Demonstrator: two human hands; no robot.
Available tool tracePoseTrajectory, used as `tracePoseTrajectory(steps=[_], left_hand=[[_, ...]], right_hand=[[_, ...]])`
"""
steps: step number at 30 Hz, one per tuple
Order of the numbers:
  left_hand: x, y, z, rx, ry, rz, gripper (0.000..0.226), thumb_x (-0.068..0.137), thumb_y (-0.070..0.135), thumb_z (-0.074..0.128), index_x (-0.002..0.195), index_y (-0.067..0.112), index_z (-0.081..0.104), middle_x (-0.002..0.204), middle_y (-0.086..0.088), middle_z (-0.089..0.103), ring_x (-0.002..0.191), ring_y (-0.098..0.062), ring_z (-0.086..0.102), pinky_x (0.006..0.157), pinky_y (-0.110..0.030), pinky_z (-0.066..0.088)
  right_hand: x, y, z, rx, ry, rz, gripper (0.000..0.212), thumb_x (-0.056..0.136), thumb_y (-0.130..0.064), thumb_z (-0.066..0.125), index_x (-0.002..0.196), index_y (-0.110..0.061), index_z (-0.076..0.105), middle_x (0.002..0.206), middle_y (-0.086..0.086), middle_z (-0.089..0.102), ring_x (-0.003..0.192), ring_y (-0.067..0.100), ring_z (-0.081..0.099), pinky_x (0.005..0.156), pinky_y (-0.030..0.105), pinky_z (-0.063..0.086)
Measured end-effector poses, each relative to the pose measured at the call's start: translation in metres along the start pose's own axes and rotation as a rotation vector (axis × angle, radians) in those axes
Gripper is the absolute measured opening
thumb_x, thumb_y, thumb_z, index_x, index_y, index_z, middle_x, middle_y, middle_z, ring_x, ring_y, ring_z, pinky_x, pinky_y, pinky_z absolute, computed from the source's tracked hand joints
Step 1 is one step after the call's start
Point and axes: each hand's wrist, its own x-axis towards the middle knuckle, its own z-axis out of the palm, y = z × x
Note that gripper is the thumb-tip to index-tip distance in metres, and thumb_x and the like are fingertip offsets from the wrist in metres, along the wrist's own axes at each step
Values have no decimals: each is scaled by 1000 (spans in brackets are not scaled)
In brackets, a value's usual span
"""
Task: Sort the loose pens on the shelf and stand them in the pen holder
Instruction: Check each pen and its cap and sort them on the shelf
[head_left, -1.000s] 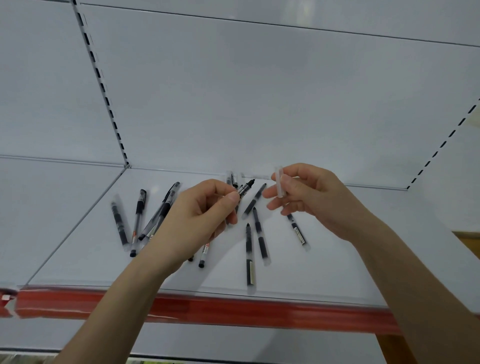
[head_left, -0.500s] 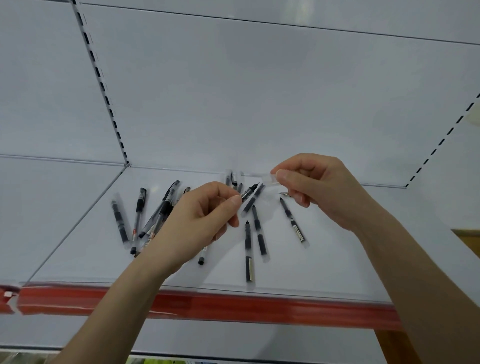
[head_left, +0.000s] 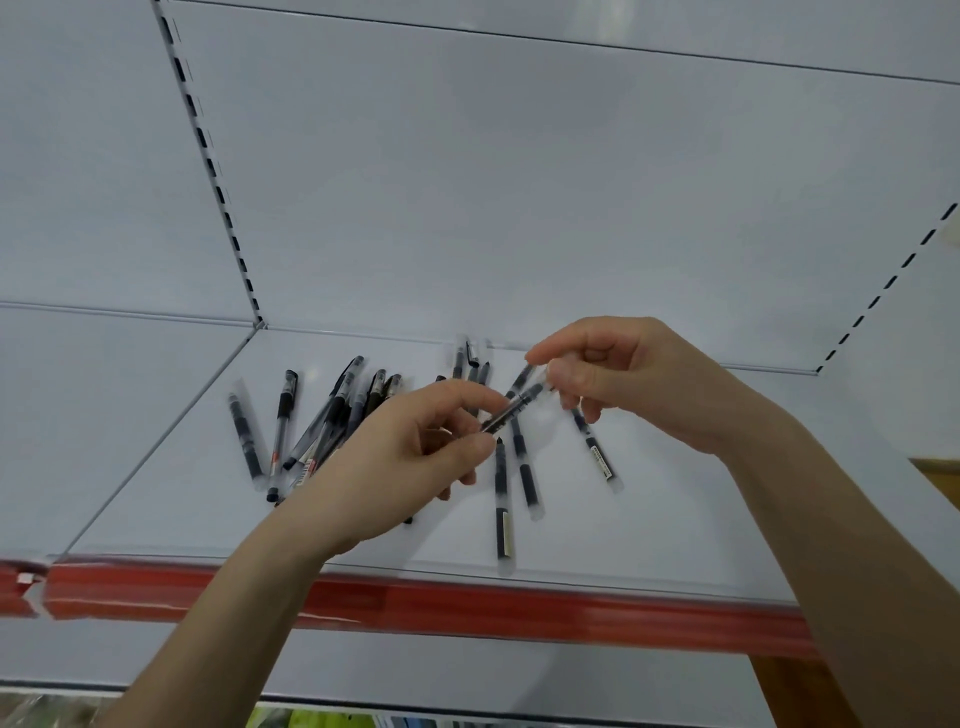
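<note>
Two slotted uprights run up the white back panels, one at the left (head_left: 218, 182) and one at the far right (head_left: 883, 291). Below them the white shelf (head_left: 156, 509) carries a red strip (head_left: 467, 608) along its front edge, and all the loose pens lie flat on it.

At the far left lies one clear-barrelled pen (head_left: 241, 441). Just beside it is one gel pen (head_left: 280, 431) with a black cap and grip. Next comes a crossed pile of pens (head_left: 337, 415), lying over one another; four or five, though blur makes the count unsure.

The left hand (head_left: 405, 457) is raised above the shelf, thumb and forefinger closed narrowly on the barrel of one held pen (head_left: 506, 413), which slants up to the right. Its other fingers are curled below.

Behind the hands, near the back panel, stands a small group of back pens (head_left: 462, 358), about three, partly hidden.

The right hand (head_left: 639, 384) pinches a clear cap (head_left: 543, 382) between thumb and fingertips at the tip end of the held pen. Whether the cap is fully seated cannot be told.

Under and between the hands lie three more: a front pen (head_left: 501, 519) pointing toward the shelf edge, a middle pen (head_left: 527, 473) just beside it, and a right pen (head_left: 597, 452) set apart, slanting the other way.
</note>
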Motion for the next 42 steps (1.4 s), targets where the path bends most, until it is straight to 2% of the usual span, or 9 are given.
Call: tracePoseTrajectory(steps=[6,13,18,24,28,31,34,36,42], left_hand=[[7,-1,10,-69,175,45,29,90,9,53,95,37,58,61,9,66,44,-5,46,45,-14,38],[12,-2,22,56,323,96,38,89,7,54,86,45,54,60,9,64,52,1,52,55,-15,42],[15,-10,24,18,351,69,28,88,7,54,99,32,63,53,14,63,46,-6,42,51,-22,39],[21,-17,24,-4,340,25,26,89,9,55,91,35,59,62,9,64,44,-3,52,49,-16,42],[25,-31,15,308,449,-8,18,86,10,56,98,19,66,78,1,61,68,-15,56,63,-22,46],[24,-45,2,631,540,-82,22,87,16,53,107,13,62,86,-2,61,76,-18,52,63,-27,40],[23,-54,-8,840,545,-167,21,88,18,49,107,10,54,87,-9,60,78,-27,52,62,-33,40],[23,-57,-12,912,501,-219,22,88,19,48,107,9,52,89,-10,59,79,-29,53,61,-32,37],[22,-59,-10,910,493,-199,33,88,35,54,107,8,57,99,-13,56,87,-31,53,68,-32,37]], right_hand=[[8,7,22,159,318,-78,9,87,-9,58,93,-15,60,61,-4,66,59,5,64,57,17,51],[15,19,47,116,501,-119,13,93,-8,49,101,-9,60,64,2,61,55,7,60,56,15,49],[17,20,50,92,509,-143,12,93,-8,50,101,-11,59,65,1,61,55,6,59,57,14,49],[20,27,44,77,465,-127,21,94,-10,49,112,-9,59,72,1,64,61,6,64,58,16,51],[28,41,27,52,419,-37,23,94,-10,48,114,-16,57,82,-4,65,66,0,65,62,14,52],[34,65,10,-173,415,15,18,90,-8,55,105,-5,65,88,1,67,79,10,64,78,18,50],[40,83,2,-376,389,35,16,88,-6,56,97,-2,68,95,8,69,84,14,59,73,6,41],[46,90,1,-456,351,44,16,89,-6,54,95,0,68,96,11,69,86,18,60,70,11,39],[71,101,1,-602,252,122,21,91,-9,49,100,-2,66,106,10,67,101,24,59,86,28,41]])
